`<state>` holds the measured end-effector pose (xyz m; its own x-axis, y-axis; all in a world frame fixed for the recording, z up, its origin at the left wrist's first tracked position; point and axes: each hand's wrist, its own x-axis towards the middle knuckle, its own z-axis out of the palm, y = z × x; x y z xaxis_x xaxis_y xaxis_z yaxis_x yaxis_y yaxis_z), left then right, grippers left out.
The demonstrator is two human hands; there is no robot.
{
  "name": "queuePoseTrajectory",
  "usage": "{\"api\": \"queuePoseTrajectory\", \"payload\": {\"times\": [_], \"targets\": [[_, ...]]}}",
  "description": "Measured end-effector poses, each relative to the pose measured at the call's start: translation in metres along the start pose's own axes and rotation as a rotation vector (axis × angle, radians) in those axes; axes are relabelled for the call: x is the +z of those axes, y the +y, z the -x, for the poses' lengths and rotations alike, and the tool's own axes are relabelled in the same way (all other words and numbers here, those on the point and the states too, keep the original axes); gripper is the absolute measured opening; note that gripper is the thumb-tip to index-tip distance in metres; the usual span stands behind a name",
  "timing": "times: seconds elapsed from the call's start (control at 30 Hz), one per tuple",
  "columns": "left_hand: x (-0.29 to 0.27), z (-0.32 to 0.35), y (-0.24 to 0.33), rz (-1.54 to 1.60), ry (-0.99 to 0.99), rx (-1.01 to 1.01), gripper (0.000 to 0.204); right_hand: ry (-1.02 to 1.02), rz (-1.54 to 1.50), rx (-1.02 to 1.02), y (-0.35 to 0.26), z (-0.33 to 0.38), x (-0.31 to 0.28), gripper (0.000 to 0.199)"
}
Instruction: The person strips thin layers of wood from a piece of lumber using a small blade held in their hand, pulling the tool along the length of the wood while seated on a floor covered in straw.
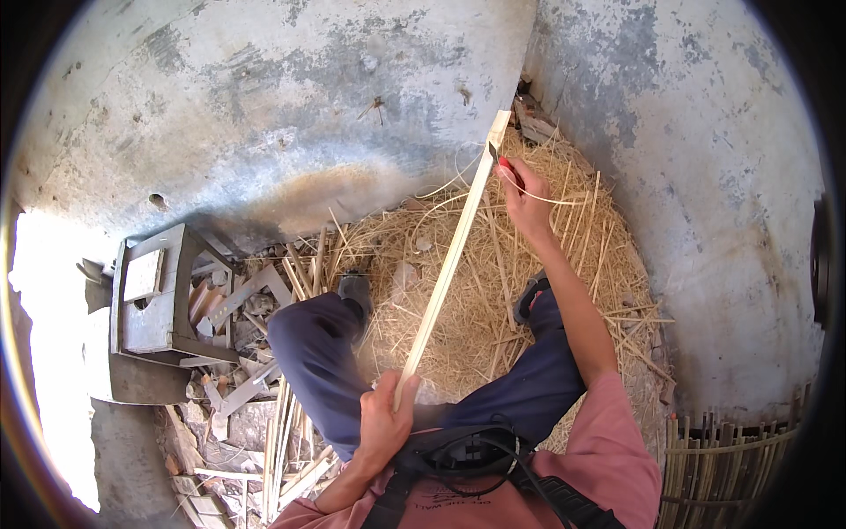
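Note:
A long pale strip of split wood, perhaps bamboo (451,263), slants from my lap up toward the corner of the walls. Its near end is gripped by my left hand (385,421), fingers wrapped round it above my left thigh. My right hand (527,198), arm stretched out, is closed on the red handle of a knife (507,165). The dark blade lies against the strip near its far end. A thin curled shaving (555,201) bends across my right hand, and more thin curls hang left of the strip.
Straw-like shavings (405,273) cover the floor between my feet. At left, a wooden stool on its side (148,295) lies among wood scraps (251,375) and long strips (280,441). A slatted basket-like piece (727,467) stands at lower right. Worn walls (308,88) meet ahead.

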<state>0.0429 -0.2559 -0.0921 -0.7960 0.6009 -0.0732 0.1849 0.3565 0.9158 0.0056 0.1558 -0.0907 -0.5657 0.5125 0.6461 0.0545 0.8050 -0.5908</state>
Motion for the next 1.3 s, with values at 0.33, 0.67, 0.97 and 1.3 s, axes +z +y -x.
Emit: {"api": "queuePoseTrajectory", "payload": {"times": [0.33, 0.67, 0.97, 1.3], "targets": [[-0.005, -0.009, -0.01, 0.001, -0.041, -0.019, 0.03, -0.449, -0.701, 0.364, 0.02, -0.008, -0.03, 0.04], [0.003, -0.034, -0.011, 0.026, -0.072, 0.08, 0.023, -0.15, -0.961, 0.563, 0.005, 0.039, -0.004, 0.045], [0.01, -0.061, -0.003, 0.146, -0.075, 0.035, 0.022, -0.35, -0.958, 0.687, -0.05, 0.087, 0.011, 0.037], [0.009, -0.082, 0.008, 0.34, -0.1, -0.086, 0.025, -0.477, -0.342, 0.031, -0.089, 0.089, -0.013, 0.027]]}}
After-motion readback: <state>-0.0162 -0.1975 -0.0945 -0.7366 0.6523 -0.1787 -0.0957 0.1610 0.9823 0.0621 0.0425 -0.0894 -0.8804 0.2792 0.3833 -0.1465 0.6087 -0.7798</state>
